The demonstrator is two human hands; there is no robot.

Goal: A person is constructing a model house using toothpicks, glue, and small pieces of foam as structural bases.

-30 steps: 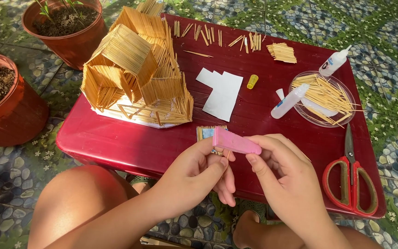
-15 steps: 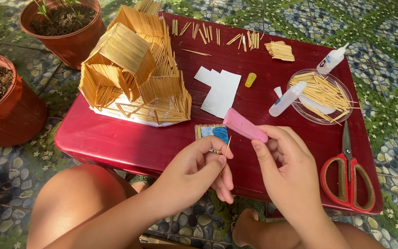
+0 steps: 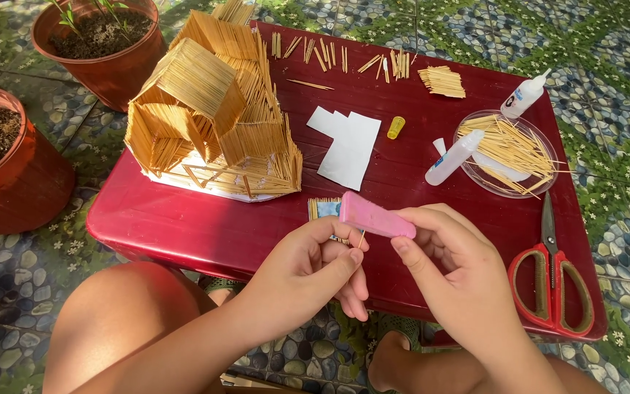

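Head view: right hand (image 3: 453, 270) gripping smooth pink oblong cutter (image 3: 375, 216), left hand (image 3: 315, 266) pinching thin wooden stick (image 3: 361, 238)

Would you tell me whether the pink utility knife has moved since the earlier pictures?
Yes. The pink utility knife has tilted and shifted right relative to the small stick bundle on the red table.

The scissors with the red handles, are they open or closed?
Closed. The scissors lie flat at the red table's right end, blades together in one narrow strip pointing away from the person, the two handle loops side by side.
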